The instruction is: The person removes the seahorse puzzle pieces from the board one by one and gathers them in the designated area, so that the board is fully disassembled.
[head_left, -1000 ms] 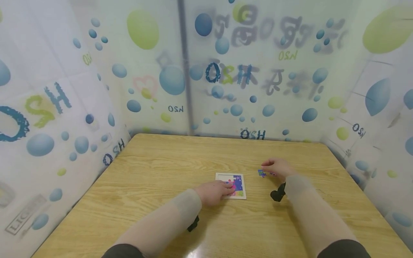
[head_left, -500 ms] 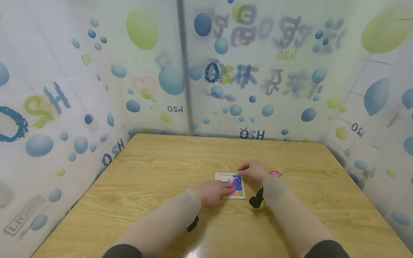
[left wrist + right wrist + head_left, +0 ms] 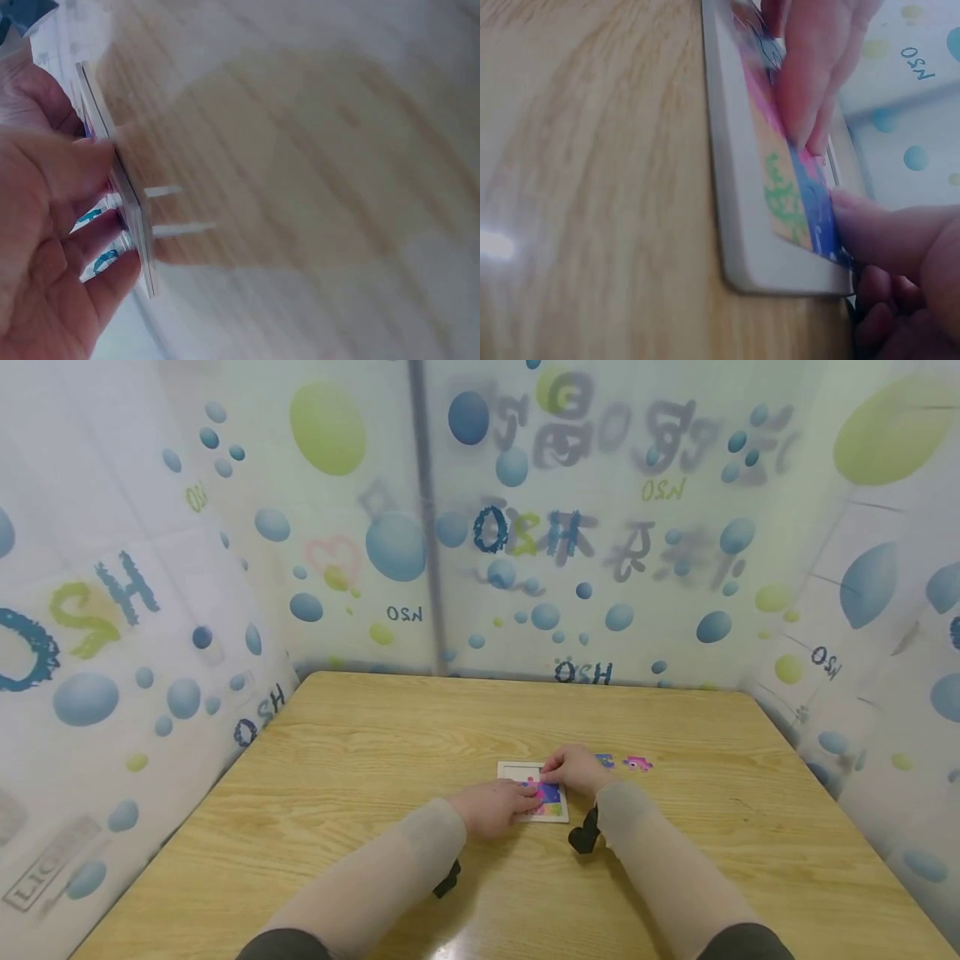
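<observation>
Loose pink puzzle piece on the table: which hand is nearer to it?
Right. The right hand is at the framed puzzle, left of the pink piece; the left hand rests on the puzzle, farther left.

The tabletop (image 3: 382, 727) is light, yellowish wood with streaky grain and rounded far corners. Pale sheets stand around it: a back sheet (image 3: 457, 468) behind the far edge, a left sheet (image 3: 105, 468) along the left edge and a right sheet (image 3: 900, 693) along the right. All bear blue drops (image 3: 395, 547), green drops (image 3: 328, 428) and backwards H2O lettering (image 3: 491, 530). A dark vertical bar (image 3: 424, 510) runs down to the far edge, left of its middle. Blurred grey characters (image 3: 573, 443) and a faint pink heart (image 3: 333, 560) show above that edge. White glare (image 3: 495, 246) lies on the wood.
</observation>
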A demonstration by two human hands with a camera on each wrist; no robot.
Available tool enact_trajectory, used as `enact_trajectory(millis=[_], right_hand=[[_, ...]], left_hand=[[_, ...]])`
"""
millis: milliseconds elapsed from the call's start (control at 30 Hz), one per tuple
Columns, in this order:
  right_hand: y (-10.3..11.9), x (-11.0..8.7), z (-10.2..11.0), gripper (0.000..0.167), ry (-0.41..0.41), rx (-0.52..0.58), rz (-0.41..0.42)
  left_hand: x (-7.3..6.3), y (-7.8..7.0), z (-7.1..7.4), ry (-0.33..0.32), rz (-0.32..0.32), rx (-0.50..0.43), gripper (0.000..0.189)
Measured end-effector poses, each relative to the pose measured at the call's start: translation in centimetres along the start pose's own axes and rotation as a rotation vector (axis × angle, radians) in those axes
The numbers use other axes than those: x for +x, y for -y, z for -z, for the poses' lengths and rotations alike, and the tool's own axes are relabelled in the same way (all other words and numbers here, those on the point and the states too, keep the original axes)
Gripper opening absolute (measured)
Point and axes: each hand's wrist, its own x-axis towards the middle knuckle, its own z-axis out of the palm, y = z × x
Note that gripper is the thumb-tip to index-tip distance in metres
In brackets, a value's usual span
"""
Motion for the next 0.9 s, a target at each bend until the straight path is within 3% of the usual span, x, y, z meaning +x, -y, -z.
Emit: enact_trajectory(millis=[200,467,667,900], right_hand=[[0.1,-0.2,-0.1,0.009,-0.011,-0.005,-0.013],[0.2,-0.2,-0.1,0.008,-0.011,-0.016,0.006],[-0.2,0.1,0.0,0.009,-0.001,-0.092,0.05],[-0.5,0.3,0.1,0.01,0.003,-0.093,0.047]], left_hand=[[0.7,-0.1,-0.1,-0.028,0.015,-0.004,0.042],[1.2,-1.1,-0.6,-0.063,0.019,0.227,0.043],[1.3,-1.5,-0.6,-0.061,0.056,0.201,0.042],[1.6,-1.6,-0.6,-0.063,-0.011,0.163,0.041]])
